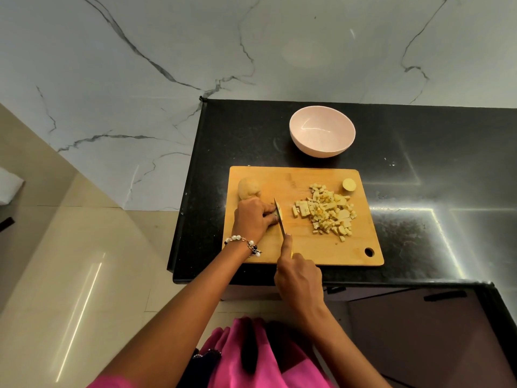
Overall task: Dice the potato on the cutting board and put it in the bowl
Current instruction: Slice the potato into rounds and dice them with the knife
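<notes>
A wooden cutting board (pixel 307 247) lies on the black counter. My left hand (pixel 253 218) holds down a piece of potato at the board's left side, fingers curled over it. A thin slice (pixel 279 214) shows at my fingertips. My right hand (pixel 298 278) grips a knife (pixel 279 218), index finger along its spine, the blade standing in the potato just right of my left fingers. An unpeeled potato chunk (pixel 247 187) lies behind my left hand. A heap of diced potato (pixel 327 211) covers the board's right half, with a round end piece (pixel 349 184) at the far right corner. The pink bowl (pixel 321 131) is empty.
The black counter (pixel 419 233) runs on to the right, with a marble wall behind it. Its left edge drops to a beige tiled floor (pixel 84 261). A dark drawer front (pixel 419 317) sits below the counter's near edge. The board has a hanging hole (pixel 369 251) at its near right corner.
</notes>
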A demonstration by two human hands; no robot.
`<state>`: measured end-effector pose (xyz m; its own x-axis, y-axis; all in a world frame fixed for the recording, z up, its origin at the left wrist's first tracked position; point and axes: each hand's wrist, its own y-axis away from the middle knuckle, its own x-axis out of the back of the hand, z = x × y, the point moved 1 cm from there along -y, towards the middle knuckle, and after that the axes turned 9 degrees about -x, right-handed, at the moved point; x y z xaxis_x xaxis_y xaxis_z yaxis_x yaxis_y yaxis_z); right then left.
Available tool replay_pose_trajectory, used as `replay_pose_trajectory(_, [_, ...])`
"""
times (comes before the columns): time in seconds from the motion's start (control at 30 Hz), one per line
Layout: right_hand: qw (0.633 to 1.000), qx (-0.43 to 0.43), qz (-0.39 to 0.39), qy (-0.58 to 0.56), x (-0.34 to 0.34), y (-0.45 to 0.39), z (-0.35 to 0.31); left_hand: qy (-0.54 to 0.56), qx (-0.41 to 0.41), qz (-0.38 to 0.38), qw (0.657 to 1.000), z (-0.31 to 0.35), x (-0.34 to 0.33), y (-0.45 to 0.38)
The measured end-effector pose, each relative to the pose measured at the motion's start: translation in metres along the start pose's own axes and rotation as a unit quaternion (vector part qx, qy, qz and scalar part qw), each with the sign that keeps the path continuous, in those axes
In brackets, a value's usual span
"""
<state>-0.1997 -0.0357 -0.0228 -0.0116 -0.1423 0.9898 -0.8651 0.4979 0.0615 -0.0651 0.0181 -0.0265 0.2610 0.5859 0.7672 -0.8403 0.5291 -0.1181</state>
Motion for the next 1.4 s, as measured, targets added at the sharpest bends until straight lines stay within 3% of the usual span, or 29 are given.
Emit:
replay_pose_trajectory(0.23, [0.999, -0.031, -0.009, 0.040, 0.002, -0.002, 0.020, 0.013, 0.016, 0.003, 1.000, -0.002, -0.001, 0.002])
replay_pose_trajectory(0.37, [0.998, -0.027, 0.004, -0.048, 0.003, -0.012, 0.033, 0.034, 0.025, -0.006, 0.999, -0.002, 0.002, 0.003])
replay_pose_trajectory(0.57, [0.997, -0.022, -0.013, -0.079, 0.005, -0.009, 0.018, 0.025, 0.038, 0.015, 0.999, 0.000, 0.002, 0.005])
replay_pose_trajectory(1.03, [0.999, 0.032, 0.013, -0.006, -0.002, -0.017, -0.003, 0.031, 0.019, 0.030, 0.999, -0.003, 0.001, 0.002])
replay_pose_trajectory(1.27, [1.000, 0.022, -0.015, 0.008, -0.004, 0.007, 0.010, 0.011, 0.002, 0.040, 0.999, -0.004, -0.003, 0.003])
replay_pose_trajectory(1.4, [1.000, 0.001, 0.010, 0.003, -0.008, 0.006, 0.024, 0.002, 0.007, 0.028, 1.000, -0.004, -0.005, 0.004])
